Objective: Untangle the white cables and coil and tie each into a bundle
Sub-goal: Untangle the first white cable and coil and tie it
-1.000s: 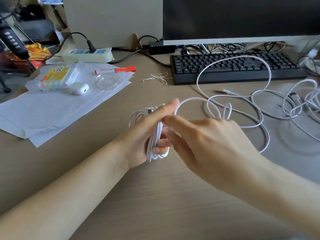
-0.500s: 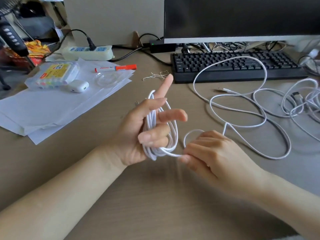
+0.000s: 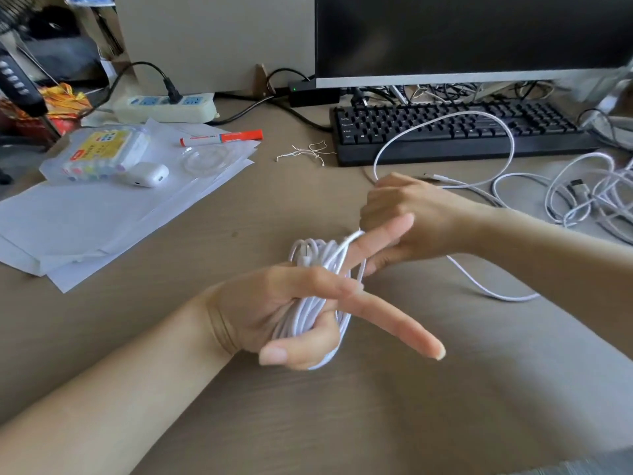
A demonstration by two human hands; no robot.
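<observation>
A white cable coil of several turns is wound around my left hand, which holds it low over the desk with thumb and two fingers sticking out. My right hand is just beyond, fist closed around the same cable's free run. That loose cable arcs up over the keyboard and back down to the desk. More tangled white cables lie at the right edge. A small heap of thin twist ties sits in front of the keyboard's left end.
A black keyboard and a monitor stand at the back. Paper sheets carrying a marker pack, a white earbud case and an orange pen cover the left. A power strip lies behind them.
My right hand has moved up and away from the coil's lower side to behind it, drawing the cable over the left fingers. The left hand tipped flatter, and the loose loop shortened.
</observation>
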